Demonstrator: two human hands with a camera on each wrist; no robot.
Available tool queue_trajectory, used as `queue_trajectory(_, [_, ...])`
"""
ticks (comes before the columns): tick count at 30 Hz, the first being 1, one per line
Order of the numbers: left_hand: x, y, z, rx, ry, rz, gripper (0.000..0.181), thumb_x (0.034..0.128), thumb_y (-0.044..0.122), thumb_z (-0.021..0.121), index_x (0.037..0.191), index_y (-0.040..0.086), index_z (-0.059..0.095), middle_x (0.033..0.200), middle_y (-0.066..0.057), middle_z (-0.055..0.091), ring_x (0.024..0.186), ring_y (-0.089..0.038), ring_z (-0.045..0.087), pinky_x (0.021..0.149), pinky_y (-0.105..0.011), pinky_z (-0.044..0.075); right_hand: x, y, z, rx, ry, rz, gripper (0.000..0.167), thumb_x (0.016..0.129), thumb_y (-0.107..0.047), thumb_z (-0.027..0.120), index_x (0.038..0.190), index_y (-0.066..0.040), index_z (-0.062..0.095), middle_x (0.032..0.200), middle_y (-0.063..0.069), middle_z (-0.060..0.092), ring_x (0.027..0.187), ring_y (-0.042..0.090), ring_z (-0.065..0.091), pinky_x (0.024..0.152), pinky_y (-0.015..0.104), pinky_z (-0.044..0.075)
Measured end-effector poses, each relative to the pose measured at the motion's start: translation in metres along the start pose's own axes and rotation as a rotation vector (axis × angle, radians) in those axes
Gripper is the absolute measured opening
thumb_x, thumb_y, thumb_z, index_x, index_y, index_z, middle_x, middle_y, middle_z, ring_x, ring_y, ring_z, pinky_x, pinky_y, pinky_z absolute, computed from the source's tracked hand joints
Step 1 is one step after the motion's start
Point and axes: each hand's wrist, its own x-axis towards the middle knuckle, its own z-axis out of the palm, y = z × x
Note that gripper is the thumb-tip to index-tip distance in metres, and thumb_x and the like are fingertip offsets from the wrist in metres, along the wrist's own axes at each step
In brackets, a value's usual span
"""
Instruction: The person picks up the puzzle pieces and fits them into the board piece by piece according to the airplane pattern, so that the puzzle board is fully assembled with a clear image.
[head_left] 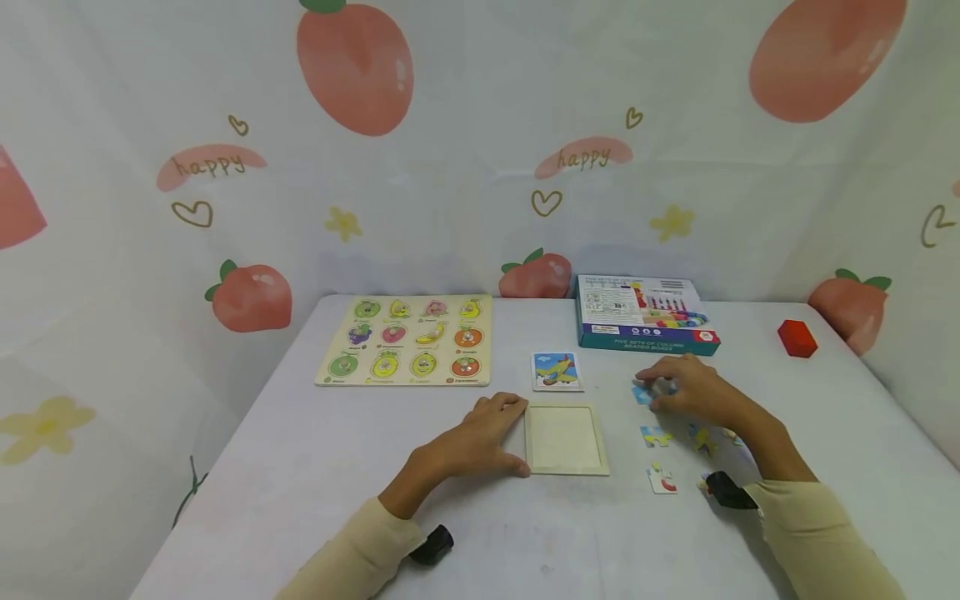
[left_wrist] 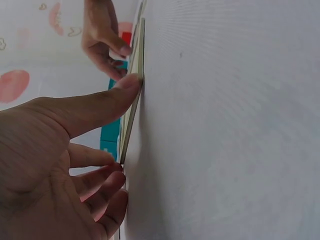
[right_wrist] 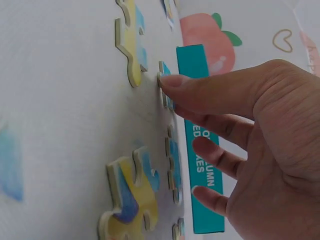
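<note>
My left hand [head_left: 483, 437] rests at the left side of a pale wooden puzzle tray [head_left: 566, 440]. Its thumb and fingertips touch the tray's edge, spread apart along that side; the left wrist view shows the same tray [left_wrist: 132, 117] edge-on. Over to the right, my right hand [head_left: 693, 390] pinches a blue puzzle piece [right_wrist: 165, 82] between thumb and index finger, low at the table, its other fingers loosely bent. Another blue piece [head_left: 642, 395] lies beside that hand. Nearer lie a yellow-and-blue piece [head_left: 656, 436], a yellow piece [head_left: 702, 439] and a white-and-red piece [head_left: 662, 479].
A picture card with an airplane [head_left: 557, 372] lies behind the tray. Farther back are a fruit peg board [head_left: 405, 342] at left and a teal-sided box [head_left: 645, 317] at right. A red block [head_left: 797, 338] sits at far right. Fruit-patterned cloth [head_left: 465, 167] hangs behind the table.
</note>
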Motion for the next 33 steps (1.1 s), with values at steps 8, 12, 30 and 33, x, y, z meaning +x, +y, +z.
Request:
queue_trajectory(8, [0.003,-0.005,0.001,-0.054,-0.004,0.019,0.099,0.0862,0.040,0.090,0.165,0.011,0.037,0.168,-0.006,0.036,0.148,-0.027,0.037,0.122,-0.047,0.037,-0.004,0.007,-0.002,-0.012,-0.018,0.053,0.043,0.089,-0.028,0.082,0.126,-0.006,0.078,0.127,0.017,0.072,0.122,0.044,0.051,0.095,0.069,0.044])
queue_trajectory(12, [0.003,-0.006,0.002,-0.059,-0.002,0.024,0.099,0.0862,0.041,0.089,0.165,0.011,0.038,0.168,-0.005,0.036,0.147,-0.027,0.037,0.122,-0.047,0.036,-0.004,0.010,-0.001,-0.015,-0.010,0.061,0.041,0.088,-0.032,0.083,0.121,-0.008,0.080,0.124,0.014,0.073,0.120,0.043,0.051,0.095,0.069,0.043])
queue_trajectory(30, [0.002,-0.003,0.004,-0.022,0.000,-0.005,0.097,0.0876,0.040,0.088,0.165,0.010,0.038,0.169,-0.004,0.035,0.147,-0.026,0.036,0.121,-0.047,0.038,-0.001,0.006,0.004,-0.023,0.029,0.074,0.035,0.087,-0.037,0.085,0.109,-0.010,0.084,0.117,0.011,0.076,0.118,0.041,0.055,0.096,0.068,0.039])
queue_trajectory(33, [0.001,-0.002,0.003,-0.010,-0.004,-0.011,0.096,0.0882,0.040,0.088,0.165,0.010,0.038,0.169,-0.003,0.035,0.147,-0.026,0.036,0.121,-0.046,0.038,0.000,0.005,0.004,-0.011,0.044,0.051,0.034,0.088,-0.036,0.084,0.109,-0.009,0.084,0.115,0.011,0.077,0.115,0.038,0.055,0.093,0.065,0.041])
